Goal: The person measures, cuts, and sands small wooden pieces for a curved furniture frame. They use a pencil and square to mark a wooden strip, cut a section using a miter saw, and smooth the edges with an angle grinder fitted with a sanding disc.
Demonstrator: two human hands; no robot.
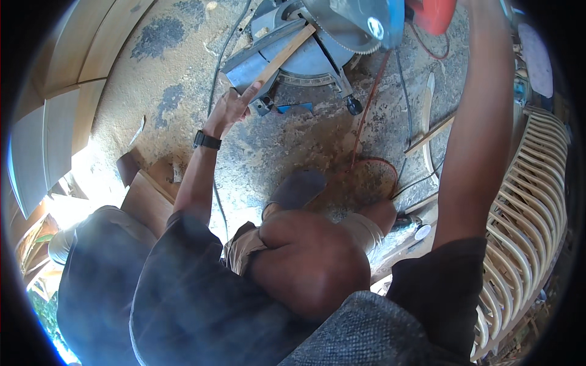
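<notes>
My left hand (231, 110), with a black watch on its wrist, grips the near end of a narrow wooden strip (284, 57). The strip lies slanted across the grey metal base of a mitre saw (244, 67), its far end close to the toothed round blade (351, 36). A blue guard (395, 24) and a red housing (434, 15) sit at the saw's upper right. My right arm (476, 122) reaches up past the red housing. Only the edge of my right hand (474, 3) shows at the top rim; its fingers are cut off from view.
Curved wooden slats (531, 189) stand in a row at the right. Pale boards (61, 128) lean at the left. Cables, including a dark one (213, 79) and a red one (369, 97), cross the dusty floor. Loose wood strips (430, 134) lie right of my feet.
</notes>
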